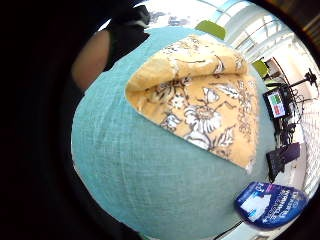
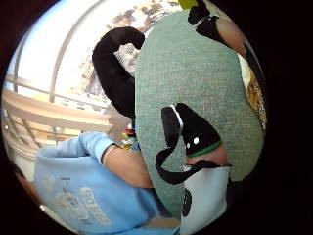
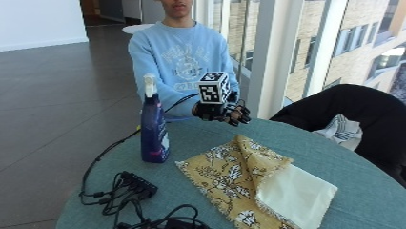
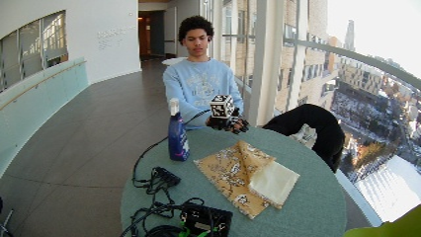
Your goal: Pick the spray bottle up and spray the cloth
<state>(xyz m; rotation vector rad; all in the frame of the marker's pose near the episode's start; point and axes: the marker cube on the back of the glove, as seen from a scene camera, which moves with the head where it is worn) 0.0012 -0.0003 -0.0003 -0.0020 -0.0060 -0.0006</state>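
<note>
At the left of the outside view, black cables (image 3: 126, 188) lie in loops on the round table (image 3: 329, 157), which has a teal cover. Just behind them the bottle (image 3: 153, 129) stands upright on the table. It is dark blue with a white spray head, and nothing touches it.

To the right of the bottle, at the far edge of the table, is the gloved right hand (image 3: 222, 113). It is held just above the table, near the person's chest, and it is apart from the bottle. Its fingers hang down loosely curled and they hold nothing. In the thumb side palm view one gloved finger (image 2: 193, 134) shows over the bare teal cover, and the person's light blue sleeve is beside it.

In front of the hand, near the middle of the table, the cloth (image 3: 247, 183) lies flat. It is yellow with a flower pattern, and one part is folded over so that the plain cream underside shows at its right end. The little finger side palm view looks down on the same cloth (image 1: 200, 105) with a folded corner, and the bottle (image 1: 270, 202) appears at the rim of that picture, well apart from the cloth.

At the far right a chair with a black jacket (image 3: 355, 109) stands beside the table.
</note>
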